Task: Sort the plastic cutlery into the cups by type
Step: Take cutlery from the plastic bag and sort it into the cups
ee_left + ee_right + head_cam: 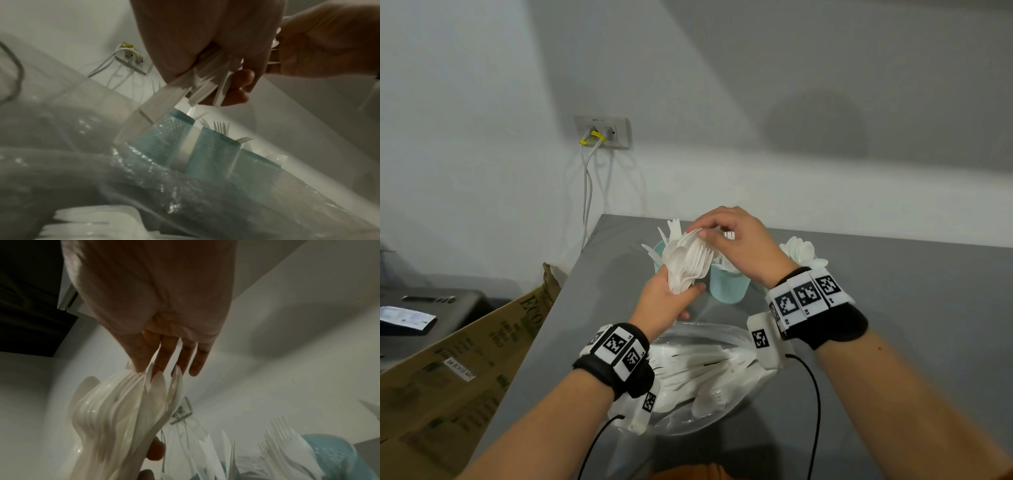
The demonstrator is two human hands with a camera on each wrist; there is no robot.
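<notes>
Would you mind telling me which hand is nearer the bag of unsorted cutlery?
Left. The left hand holds a cutlery bundle just above the bag's far edge; the right hand is higher and farther back, over the cups.

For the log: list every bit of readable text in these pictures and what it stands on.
"ECO": cardboard box; its other print is blurred.
White sticker on the box: unreadable.
Wall socket label: too small.
Wristband tags: coded squares, tiny characters illegible.

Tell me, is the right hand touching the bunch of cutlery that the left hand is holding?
Touching. In the right wrist view the right hand's fingertips rest on the top ends of the cutlery bunch; the head view shows the left hand gripping its handles.
</notes>
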